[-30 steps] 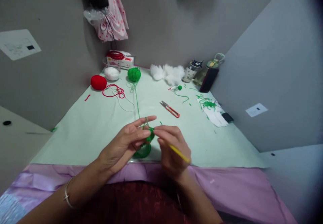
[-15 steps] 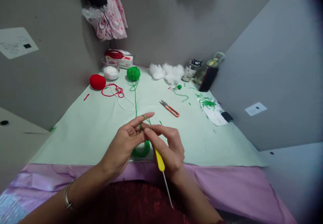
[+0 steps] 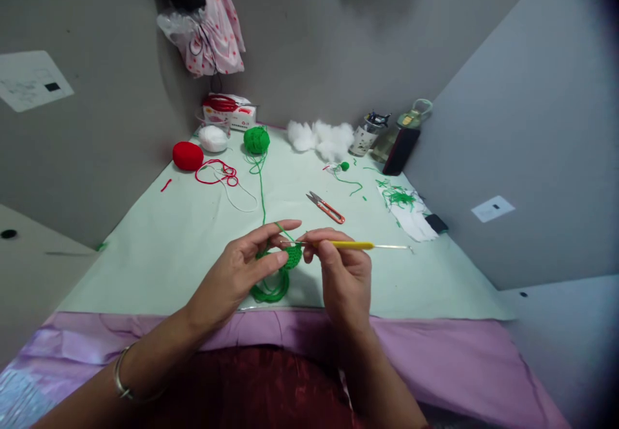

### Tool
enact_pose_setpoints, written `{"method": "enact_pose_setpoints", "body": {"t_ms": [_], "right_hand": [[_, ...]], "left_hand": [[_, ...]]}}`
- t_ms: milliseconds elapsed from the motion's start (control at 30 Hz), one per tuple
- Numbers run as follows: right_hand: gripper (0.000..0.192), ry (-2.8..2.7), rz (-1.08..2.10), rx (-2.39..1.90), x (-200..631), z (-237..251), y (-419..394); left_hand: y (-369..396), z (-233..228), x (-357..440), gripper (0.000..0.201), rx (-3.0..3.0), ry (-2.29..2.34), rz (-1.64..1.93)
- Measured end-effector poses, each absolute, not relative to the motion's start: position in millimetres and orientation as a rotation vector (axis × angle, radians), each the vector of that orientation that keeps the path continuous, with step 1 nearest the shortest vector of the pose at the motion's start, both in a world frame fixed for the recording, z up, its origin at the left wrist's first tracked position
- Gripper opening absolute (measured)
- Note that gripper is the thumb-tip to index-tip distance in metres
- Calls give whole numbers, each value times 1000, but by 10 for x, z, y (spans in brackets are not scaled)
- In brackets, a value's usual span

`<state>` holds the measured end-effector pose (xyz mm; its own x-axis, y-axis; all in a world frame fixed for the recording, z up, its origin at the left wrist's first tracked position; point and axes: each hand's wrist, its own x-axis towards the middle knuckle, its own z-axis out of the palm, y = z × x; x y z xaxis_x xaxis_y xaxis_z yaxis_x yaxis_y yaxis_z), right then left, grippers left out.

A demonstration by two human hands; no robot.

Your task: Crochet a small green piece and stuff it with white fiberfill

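Between the thumb and fingers of my left hand (image 3: 242, 264) is a small green crocheted piece (image 3: 293, 257). Green yarn (image 3: 262, 197) runs over my raised left index finger and back to a green yarn ball (image 3: 256, 140). My right hand (image 3: 345, 271) grips a yellow-handled crochet hook (image 3: 358, 245), held nearly level, its thin metal tip at the top edge of the piece. A second metal end sticks out to the right. Below my left hand lies a loose coil of green yarn (image 3: 271, 290) on the table.
Orange thread snips (image 3: 325, 208) lie beyond my hands. Farther back are a red yarn ball (image 3: 187, 156), a white yarn ball (image 3: 213, 139) and white stuffing (image 3: 320, 140). On the right, green yarn scraps (image 3: 399, 195) rest on white paper, near a dark phone (image 3: 401, 151).
My right hand has turned and shifted right, swinging the crochet hook from pointing down toward me to nearly level. The green crocheted piece now shows between my hands.
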<state>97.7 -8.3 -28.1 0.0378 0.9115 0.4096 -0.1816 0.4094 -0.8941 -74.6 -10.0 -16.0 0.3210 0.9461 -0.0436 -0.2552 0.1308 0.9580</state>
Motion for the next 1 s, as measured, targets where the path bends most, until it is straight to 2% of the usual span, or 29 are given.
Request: {"method": "enact_pose_setpoints", "body": {"t_ms": [167, 367, 467, 667, 833, 1000], "right_hand": [[21, -1135, 1151, -685, 1008, -267, -73], [23, -1257, 1028, -727, 1039, -208, -137], [23, -1379, 870, -787, 1055, -192, -184], [24, -1748, 335, -761, 1041, -216, -232], [23, -1840, 100, -732, 1030, -267, -200], [42, -1918, -141, -810, 1018, -326, -224]], "left_hand": [[-84, -130, -773, 38, 1135, 876, 1070], [-102, -104, -780, 35, 1169, 924, 1074], [-99, -111, -780, 35, 1205, 956, 1072], [-90, -109, -762, 40, 1302, 1083, 1072], [-120, -82, -727, 38, 1298, 1120, 1121], [-134, -99, -660, 50, 898, 840, 1081]]}}
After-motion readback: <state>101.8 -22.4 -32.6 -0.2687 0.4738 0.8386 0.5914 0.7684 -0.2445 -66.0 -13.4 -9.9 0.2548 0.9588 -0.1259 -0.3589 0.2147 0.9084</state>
